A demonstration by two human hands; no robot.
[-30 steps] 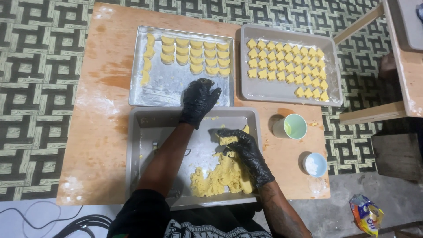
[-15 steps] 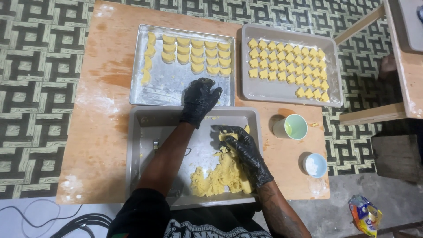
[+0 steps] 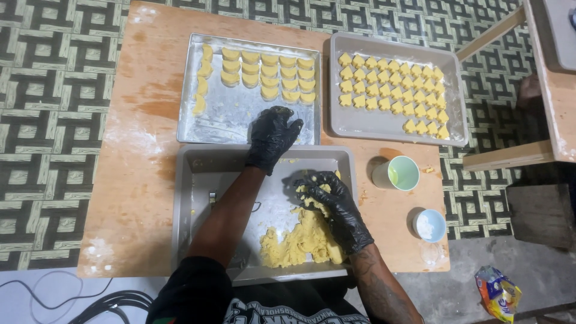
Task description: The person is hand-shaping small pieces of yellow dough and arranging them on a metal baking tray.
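Note:
Both my hands wear black gloves. My left hand [image 3: 273,137] reaches over the lower edge of the far left metal tray [image 3: 193,123], fingers curled around what seems a small bit of yellow dough. That tray holds rows of shaped yellow dough pieces [image 3: 270,75]. My right hand [image 3: 333,207] presses into the yellow dough heap [image 3: 297,243] lying in the near metal tray [image 3: 198,180], with its fingers closed on a lump of dough. A second far tray [image 3: 372,123] on the right carries several small star-like dough pieces [image 3: 393,93].
The trays sit on a low wooden board [image 3: 144,168] over a patterned floor. A green cup [image 3: 397,174] and a small blue bowl of white powder [image 3: 429,225] stand right of the near tray. A wooden bench [image 3: 555,78] is at far right, a snack bag [image 3: 498,294] on the floor.
My right hand has dug deeper into the dough heap and closed on a lump. My left hand has stayed at the far left tray's lower edge.

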